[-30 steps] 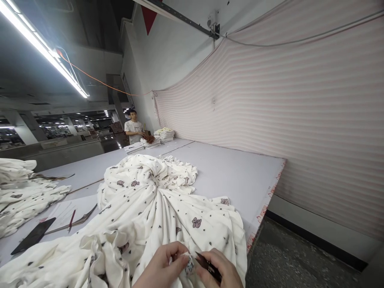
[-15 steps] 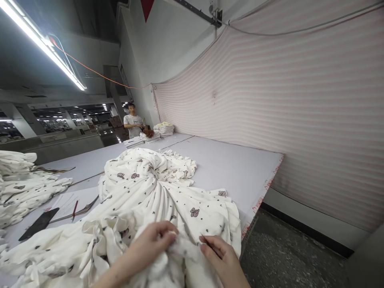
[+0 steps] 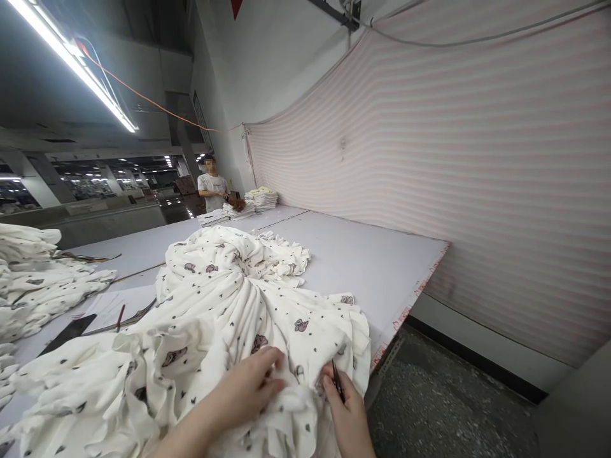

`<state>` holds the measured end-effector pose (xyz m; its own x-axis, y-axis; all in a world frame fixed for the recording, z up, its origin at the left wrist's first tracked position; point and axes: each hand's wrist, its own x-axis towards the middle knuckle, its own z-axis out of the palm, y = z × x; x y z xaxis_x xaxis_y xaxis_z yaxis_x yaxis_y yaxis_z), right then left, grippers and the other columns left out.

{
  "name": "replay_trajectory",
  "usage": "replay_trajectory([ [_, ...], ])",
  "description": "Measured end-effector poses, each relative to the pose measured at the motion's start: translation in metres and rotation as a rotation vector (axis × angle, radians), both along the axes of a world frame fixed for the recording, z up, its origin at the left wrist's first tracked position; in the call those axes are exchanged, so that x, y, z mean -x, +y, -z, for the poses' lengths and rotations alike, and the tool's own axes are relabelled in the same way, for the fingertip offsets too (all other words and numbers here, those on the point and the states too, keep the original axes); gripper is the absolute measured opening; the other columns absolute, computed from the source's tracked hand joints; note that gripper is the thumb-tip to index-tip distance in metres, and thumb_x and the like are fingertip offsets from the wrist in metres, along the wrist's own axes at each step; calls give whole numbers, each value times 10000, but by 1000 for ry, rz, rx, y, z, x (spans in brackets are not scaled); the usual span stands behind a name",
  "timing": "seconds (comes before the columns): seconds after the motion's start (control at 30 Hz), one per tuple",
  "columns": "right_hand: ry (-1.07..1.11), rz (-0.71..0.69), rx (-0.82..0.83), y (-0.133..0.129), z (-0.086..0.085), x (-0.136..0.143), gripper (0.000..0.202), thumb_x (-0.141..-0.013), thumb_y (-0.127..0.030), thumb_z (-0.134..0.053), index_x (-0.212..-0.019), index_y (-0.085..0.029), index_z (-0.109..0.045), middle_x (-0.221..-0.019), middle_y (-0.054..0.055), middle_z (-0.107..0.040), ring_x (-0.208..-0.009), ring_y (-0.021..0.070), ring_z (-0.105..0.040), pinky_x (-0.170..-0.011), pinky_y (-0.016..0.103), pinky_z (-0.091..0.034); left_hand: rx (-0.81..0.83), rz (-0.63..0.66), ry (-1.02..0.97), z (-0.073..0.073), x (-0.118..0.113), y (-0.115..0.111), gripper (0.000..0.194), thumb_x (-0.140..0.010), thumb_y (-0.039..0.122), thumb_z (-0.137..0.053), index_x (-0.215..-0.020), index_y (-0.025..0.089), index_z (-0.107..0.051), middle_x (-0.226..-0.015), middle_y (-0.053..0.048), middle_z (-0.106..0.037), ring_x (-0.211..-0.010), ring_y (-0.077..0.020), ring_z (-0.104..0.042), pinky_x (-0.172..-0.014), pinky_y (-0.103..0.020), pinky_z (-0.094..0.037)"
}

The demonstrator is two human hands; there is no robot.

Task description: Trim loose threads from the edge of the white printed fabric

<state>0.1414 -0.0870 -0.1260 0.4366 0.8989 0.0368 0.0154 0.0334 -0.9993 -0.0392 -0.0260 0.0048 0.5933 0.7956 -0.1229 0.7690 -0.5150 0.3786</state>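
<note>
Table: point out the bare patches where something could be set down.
The table is bare between the printed fabric heap and its right edge, back toward the folded stacks. The near left is crowded: fabric heap, second pile, dark slab. Both hands grip fabric.

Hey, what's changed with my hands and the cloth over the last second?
The left hand has spread over the bunched white printed fabric, gripping it. The right hand now holds the small dark tool upright at the cloth's edge. Unchanged: the table and the person in the background.
</note>
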Motion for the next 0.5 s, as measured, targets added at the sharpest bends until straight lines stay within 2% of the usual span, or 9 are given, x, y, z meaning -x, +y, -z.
replay_trajectory([
  [0.07, 37, 1, -8, -1, 2, 3, 574, -815, -625, -551, -1051, -124, -705, -884, 98, -753, -889, 248, -693, -809, 297, -540, 65, -50, -45, 5, -24, 8, 471, -812, 470, -558, -1221, 235, -556, -954, -99, -719, -867, -307, -682, -732, -381, -495],
  [0.1, 49, -3, -14, -3, 3, 3, 602, -809, -649, -544, -1055, -123, -703, -826, 82, -750, -836, 235, -700, -790, 289, -544, 46, -65, -49, 9, -34, 13, 526, -778, 466, -591, -1240, 216, -556, -931, -114, -718, -870, -337, -679, -743, -415, -489],
  [0.13, 58, -6, -22, -4, 5, 1, 620, -800, -671, -540, -1048, -128, -705, -772, 64, -742, -791, 224, -701, -775, 282, -545, 25, -70, -73, 14, -44, 17, 484, -756, 412, -613, -1189, 197, -596, -987, -141, -703, -916, -359, -665, -781, -443, -476],
  [0.2, 61, 15, -39, -6, 10, -5, 628, -788, -700, -530, -1030, -147, -704, -712, 37, -726, -745, 214, -696, -769, 283, -540, -18, -57, -158, 22, -57, 21, 260, -730, 241, -589, -977, 193, -657, -1214, -166, -619, -1086, -363, -598, -900, -461, -428],
  [0.3, 5, 135, -18, -6, 14, -21, 572, -813, -684, -503, -992, -173, -689, -705, 37, -722, -728, 225, -686, -753, 301, -536, -29, -11, -308, 31, -57, 20, 155, -695, 93, -501, -770, 222, -543, -1424, -93, -489, -1332, -274, -411, -1062, -396, -328],
  [0.37, -42, 206, -4, -4, 13, -30, 507, -832, -625, -522, -1014, -181, -685, -851, 74, -743, -834, 245, -685, -764, 294, -531, 88, -17, -516, 31, -46, 17, 139, -713, 105, -480, -711, 234, -429, -1424, -90, -499, -1342, -244, -404, -1059, -371, -344],
  [0.4, -65, 216, -10, -3, 11, -33, 482, -836, -586, -541, -1059, -182, -681, -938, 89, -739, -899, 252, -677, -765, 285, -530, 185, -41, -649, 30, -39, 16, 159, -722, 121, -476, -684, 238, -376, -1377, -102, -543, -1278, -245, -474, -1005, -361, -394],
  [0.47, -120, 184, -66, 0, 7, -33, 464, -828, -478, -574, -1181, -186, -645, -1101, 106, -699, -1026, 261, -643, -786, 275, -525, 371, -112, -874, 26, -26, 13, 210, -738, 149, -458, -651, 244, -292, -1147, -100, -668, -968, -217, -618, -808, -321, -467],
  [0.5, -150, 150, -95, 1, 6, -30, 470, -808, -410, -584, -1223, -195, -627, -1165, 105, -670, -1077, 261, -621, -798, 272, -522, 429, -141, -933, 22, -19, 12, 231, -732, 151, -459, -641, 246, -269, -976, -71, -699, -790, -185, -604, -718, -295, -454],
])
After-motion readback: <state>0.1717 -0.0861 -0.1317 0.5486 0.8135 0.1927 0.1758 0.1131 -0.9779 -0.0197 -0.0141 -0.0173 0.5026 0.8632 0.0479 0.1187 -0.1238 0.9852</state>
